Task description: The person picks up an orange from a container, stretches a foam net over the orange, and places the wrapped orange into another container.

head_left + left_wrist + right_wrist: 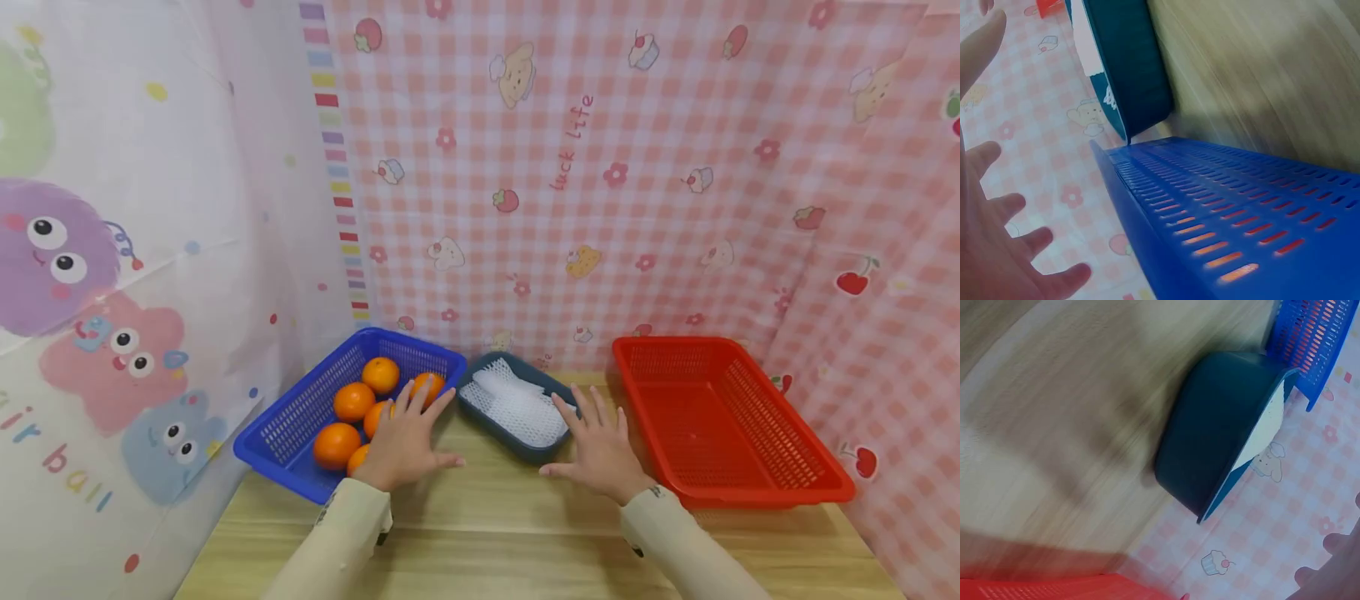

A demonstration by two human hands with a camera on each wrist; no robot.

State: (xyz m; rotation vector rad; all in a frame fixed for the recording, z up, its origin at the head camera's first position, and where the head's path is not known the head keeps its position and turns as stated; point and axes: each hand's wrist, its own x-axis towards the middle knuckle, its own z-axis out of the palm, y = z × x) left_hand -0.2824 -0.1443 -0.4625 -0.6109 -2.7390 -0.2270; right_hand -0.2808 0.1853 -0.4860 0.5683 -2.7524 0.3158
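Note:
My left hand [407, 443] is spread open above the right side of the blue basket [281, 471], holding nothing. Several oranges [337, 446] lie in that basket, some partly hidden behind the hand. My right hand [602, 454] hovers with fingers spread near the right end of a dark teal bin [498, 440], also holding nothing. White foam net sleeves [517, 404] lie inside the bin. In the left wrist view, the fingers [1007, 206] are apart from the basket's slotted wall [1210, 206]. Only some fingertips [1335, 544] show in the right wrist view.
A red basket [697, 417] stands to the right on the wooden table [510, 550], with no contents visible. The teal bin sits between the two baskets, close to the blue one. A pink checked cloth [480, 167] hangs behind, a white printed one [247, 208] at the left.

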